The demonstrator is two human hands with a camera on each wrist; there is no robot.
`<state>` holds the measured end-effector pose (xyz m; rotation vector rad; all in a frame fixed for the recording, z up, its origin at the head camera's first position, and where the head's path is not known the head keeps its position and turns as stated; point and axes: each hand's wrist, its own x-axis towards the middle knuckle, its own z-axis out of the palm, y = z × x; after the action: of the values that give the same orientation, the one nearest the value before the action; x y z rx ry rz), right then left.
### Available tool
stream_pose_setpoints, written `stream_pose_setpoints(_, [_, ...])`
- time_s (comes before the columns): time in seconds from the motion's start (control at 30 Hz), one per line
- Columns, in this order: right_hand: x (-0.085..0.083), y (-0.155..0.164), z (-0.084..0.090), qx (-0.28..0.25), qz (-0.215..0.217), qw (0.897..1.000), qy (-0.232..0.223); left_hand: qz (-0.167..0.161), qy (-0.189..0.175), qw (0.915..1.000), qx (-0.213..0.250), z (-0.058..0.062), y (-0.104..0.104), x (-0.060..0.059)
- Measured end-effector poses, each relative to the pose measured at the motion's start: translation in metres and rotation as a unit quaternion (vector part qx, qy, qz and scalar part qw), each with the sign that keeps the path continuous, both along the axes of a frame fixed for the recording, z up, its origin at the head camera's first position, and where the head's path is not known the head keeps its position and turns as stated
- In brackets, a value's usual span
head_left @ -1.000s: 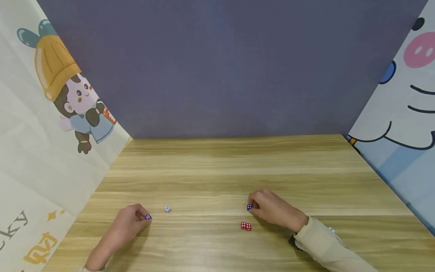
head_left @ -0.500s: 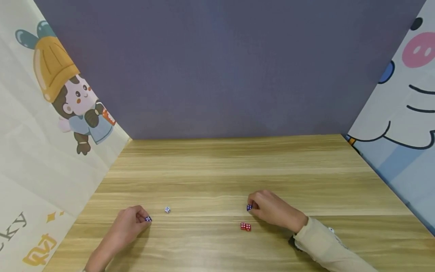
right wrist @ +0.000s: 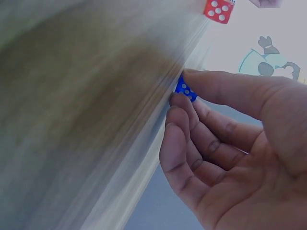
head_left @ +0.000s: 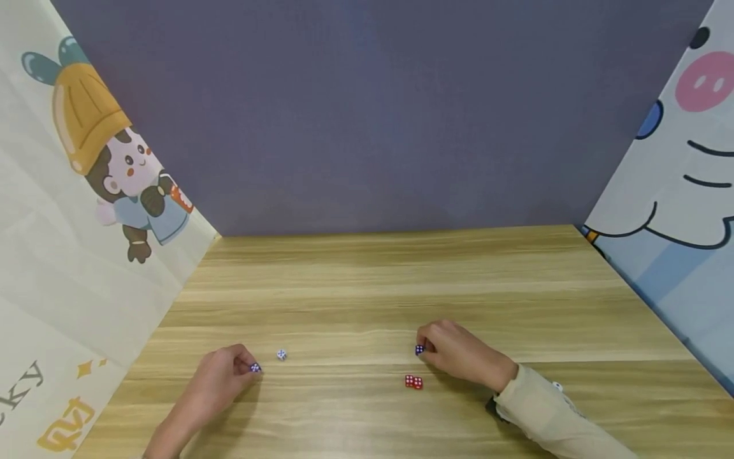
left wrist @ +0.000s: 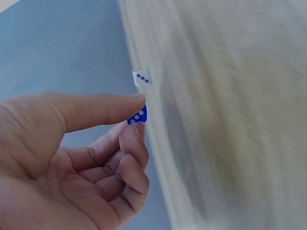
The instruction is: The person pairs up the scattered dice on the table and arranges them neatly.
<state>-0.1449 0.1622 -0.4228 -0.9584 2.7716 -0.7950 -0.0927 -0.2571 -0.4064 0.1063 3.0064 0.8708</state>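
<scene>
Between thumb and fingertips, my left hand [head_left: 220, 376] pinches a blue die [left wrist: 138, 115] with white pips. Just beyond it on the table lies a white die [head_left: 281, 355] with blue pips. Toward the right, my right hand [head_left: 461, 354] pinches another blue die [right wrist: 185, 89] by its sides, low at the tabletop. Two red dice [head_left: 413, 382] sit side by side on the near side of that hand; one red die [right wrist: 219, 10] shows at the top of the right wrist view.
The wooden table [head_left: 344, 287] meets a dark grey-blue panel [head_left: 390, 115] at the back. Cartoon-printed sheets stand at left [head_left: 46, 287] and right [head_left: 676, 210]. A small white thing [head_left: 557, 386] shows behind the right sleeve [head_left: 550, 408], and a black object [head_left: 496, 409] shows under it.
My left hand has shifted slightly right with its blue die, closer to the white die. The right hand keeps its blue die in nearly the same place.
</scene>
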Motion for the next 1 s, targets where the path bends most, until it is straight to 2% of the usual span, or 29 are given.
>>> stream_pose_setpoints(0.13, [0.000,0.001,0.000,0.000,0.000,1.000,0.004,-0.016,0.016,0.9997,-0.004,0.005,0.008,-0.003])
stream_pose_setpoints(0.3, [0.000,0.001,0.000,-0.001,0.003,1.000,0.011,-0.030,0.019,0.9993,0.013,0.014,0.022,-0.008])
stream_pose_setpoints(0.43, [0.000,0.000,0.000,-0.001,0.002,1.000,0.009,-0.064,0.037,0.9970,0.022,0.023,0.037,-0.011])
stream_pose_setpoints(0.73, [0.001,0.000,0.000,-0.004,-0.002,1.000,-0.008,-0.143,0.085,0.9861,0.007,0.037,0.079,-0.020])
stream_pose_setpoints(1.0, [0.003,0.001,0.002,-0.002,-0.007,1.000,-0.003,-0.180,0.126,0.9755,-0.008,0.042,0.117,-0.037])
